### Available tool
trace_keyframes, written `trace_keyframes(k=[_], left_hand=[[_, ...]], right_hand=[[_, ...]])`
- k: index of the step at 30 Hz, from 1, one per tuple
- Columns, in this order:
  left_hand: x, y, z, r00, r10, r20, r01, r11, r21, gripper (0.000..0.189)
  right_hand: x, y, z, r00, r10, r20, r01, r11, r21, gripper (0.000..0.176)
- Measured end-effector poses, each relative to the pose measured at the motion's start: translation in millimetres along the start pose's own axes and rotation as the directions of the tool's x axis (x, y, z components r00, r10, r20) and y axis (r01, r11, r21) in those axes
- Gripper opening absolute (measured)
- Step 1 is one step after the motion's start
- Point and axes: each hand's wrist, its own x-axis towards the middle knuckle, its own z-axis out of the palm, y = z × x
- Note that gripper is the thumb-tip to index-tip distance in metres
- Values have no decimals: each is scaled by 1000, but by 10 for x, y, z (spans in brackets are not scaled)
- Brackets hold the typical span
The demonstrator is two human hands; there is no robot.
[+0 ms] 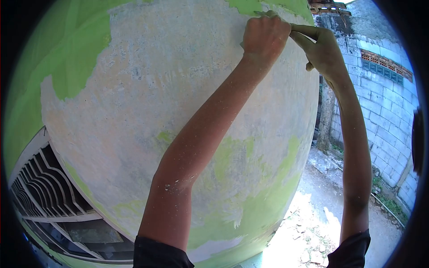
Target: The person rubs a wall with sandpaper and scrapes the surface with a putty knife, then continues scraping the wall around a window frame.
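Note:
My left hand [267, 36] is raised high against the wall, closed in a fist with its back toward me. Whatever it grips is hidden, though a thin edge of something shows beside it. To its right, my right hand [325, 50] has its thumb and forefinger pinched together against the side of the left fist. What lies between those fingertips is too small to make out. Both hands are near the upper edge of a large pale patch [178, 85] on the wall, where green paint [246, 5] remains above. Pale flecks stick to my left forearm.
A louvred window [49, 178] with curved bars is set in the wall at lower left. Past the wall's right edge, a post [325, 116] stands before a grey block wall [380, 102]. Rubble [308, 241] lies on the sunlit ground below.

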Motion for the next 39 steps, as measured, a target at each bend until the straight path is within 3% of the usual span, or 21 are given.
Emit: trace_keyframes(k=[5, 7, 11, 13, 15, 19, 23, 27, 29, 30, 32, 37, 39], left_hand=[[-39, 38, 82, 998, -28, -50, 29, 999, 24, 6], [95, 28, 59, 999, -20, 46, 21, 1000, -20, 6], [-47, 33, 33, 999, -3, 54, 0, 999, 44, 5], [-73, 17, 167, 1000, -14, 13, 14, 1000, -7, 5], [92, 53, 104, 999, -22, 43, 23, 1000, -11, 6], [13, 79, -18, 997, -28, 75, 27, 999, 24, 6], [146, 63, 33, 985, -64, 159, 61, 998, 19, 8], [49, 82, -28, 996, -36, 77, 39, 999, -33, 5], [14, 32, 131, 998, -60, 17, 59, 998, 36, 10], [165, 4, 232, 982, -120, 145, 132, 988, -80, 9], [252, 70, 227, 988, -114, 108, 121, 991, -61, 9], [78, 5, 204, 997, -19, -69, 21, 999, 30, 7], [139, 93, 154, 1000, -23, -4, 23, 1000, 3, 5]], right_hand=[[-12, 24, 29, 1000, -4, -2, 4, 1000, -30, 32], [33, 58, 5, 1000, -15, -19, 15, 1000, 15, 32], [-125, -43, 59, 1000, 11, 25, -12, 1000, 9, 34], [-23, 72, 116, 997, -68, 47, 66, 997, 35, 34], [51, 57, 91, 999, -7, -38, 9, 999, 53, 33], [-50, -40, -24, 999, 19, 35, -18, 1000, -24, 34], [70, 43, 51, 999, 5, -32, -4, 999, 33, 32], [-62, -58, -46, 999, -27, 32, 29, 998, -58, 33], [66, -5, 62, 999, -19, 29, 20, 999, -42, 33], [157, 64, 76, 999, -40, -18, 39, 999, -38, 32], [256, 54, -44, 992, -96, -76, 94, 995, -32, 32], [225, 10, -150, 998, -33, 51, 39, 992, -120, 33], [226, 12, -221, 994, 3, 110, 14, 987, -162, 34]])
